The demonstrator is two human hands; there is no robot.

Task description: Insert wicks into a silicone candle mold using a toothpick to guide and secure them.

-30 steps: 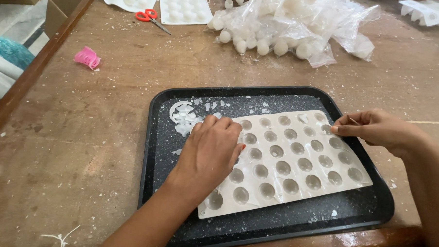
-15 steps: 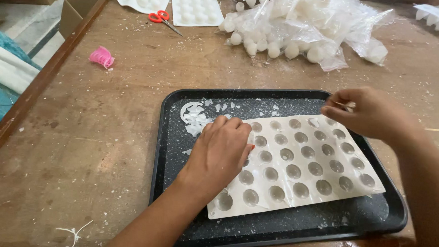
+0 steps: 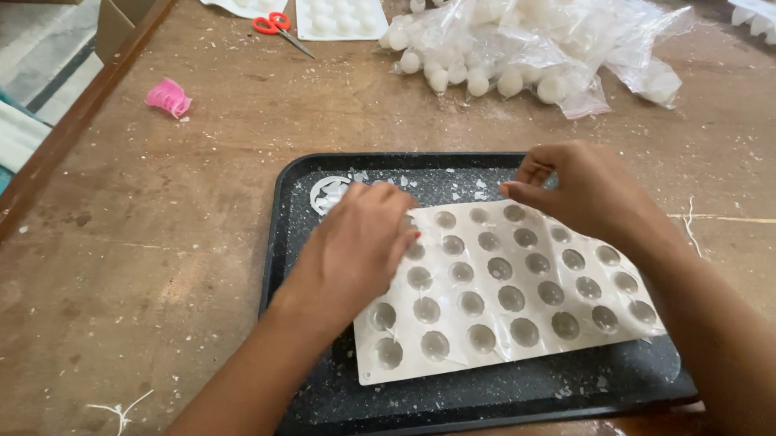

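Both hands on a white mould in a black tray.

Left hand [image 3: 357, 243] presses flat on the mould [image 3: 506, 291], fingers together; right hand [image 3: 578, 186] pinches at its far edge, on what I cannot tell. The mould [image 3: 506, 291] could buckle or slide under uneven pressure. Tray [image 3: 485, 402] sits near the bench [image 3: 146, 261] edge; open room lies left.

Bright, even daylight; soft shadows under both hands; mild glare on the tray's [image 3: 484, 410] near rim; focus sharp throughout.

Clear plastic bags [image 3: 549, 43] of white balls, table's far side
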